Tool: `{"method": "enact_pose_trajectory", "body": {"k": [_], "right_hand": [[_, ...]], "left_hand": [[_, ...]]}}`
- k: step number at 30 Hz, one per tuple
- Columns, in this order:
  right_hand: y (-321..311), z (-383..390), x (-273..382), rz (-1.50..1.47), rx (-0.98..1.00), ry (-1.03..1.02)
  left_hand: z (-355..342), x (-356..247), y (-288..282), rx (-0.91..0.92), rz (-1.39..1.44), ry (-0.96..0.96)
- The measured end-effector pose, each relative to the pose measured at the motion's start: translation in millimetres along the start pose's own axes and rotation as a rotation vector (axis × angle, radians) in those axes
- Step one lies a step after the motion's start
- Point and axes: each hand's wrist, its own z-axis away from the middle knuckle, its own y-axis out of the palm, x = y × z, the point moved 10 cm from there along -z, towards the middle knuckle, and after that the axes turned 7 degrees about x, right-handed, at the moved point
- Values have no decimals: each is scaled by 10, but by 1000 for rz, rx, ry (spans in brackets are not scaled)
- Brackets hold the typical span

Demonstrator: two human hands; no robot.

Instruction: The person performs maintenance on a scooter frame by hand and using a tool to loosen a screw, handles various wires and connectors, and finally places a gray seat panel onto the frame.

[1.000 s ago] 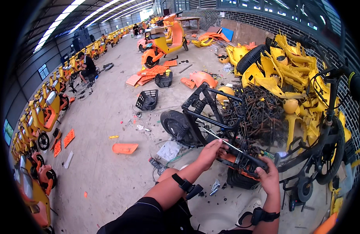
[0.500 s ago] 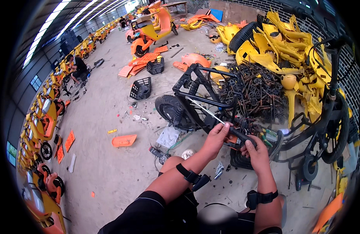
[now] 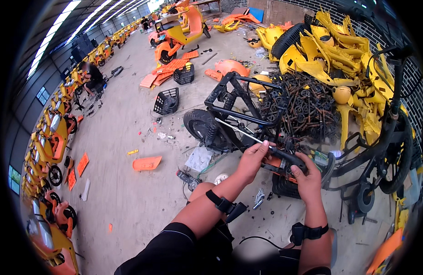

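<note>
My left hand is closed round the silver shaft of a long tool, its thumb lying along the shaft. My right hand grips that tool's black handle. The rod slants up to the left across a stripped black scooter frame, beside its rear wheel and coil shock. Just under my hands are an orange-and-black component and a black basket, partly hidden by my hands. Bright small metal parts lie on the floor below.
Yellow body panels and rusty black parts are heaped at right, beside another bare frame. Yellow scooters line the left, where a person sits. Baskets, orange panels and a power tool lie about.
The scene sits higher in the picture than a second ago as the view shifted. Both my hands remain on the tool, with small shifts of my fingers.
</note>
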Motion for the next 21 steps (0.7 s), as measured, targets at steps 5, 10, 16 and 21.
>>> {"method": "enact_pose_trajectory", "body": {"k": [5, 10, 16, 21], "right_hand": [[-41, 31, 25, 59, -23, -87], [-10, 26, 81, -20, 51, 24], [-29, 55, -23, 18, 142, 27], [14, 75, 86, 113, 137, -5]], "left_hand": [[9, -82, 4, -38, 38, 11], [-8, -131, -87, -15, 112, 41], [48, -154, 157, 153, -54, 39], [40, -148, 186, 167, -82, 12]]}}
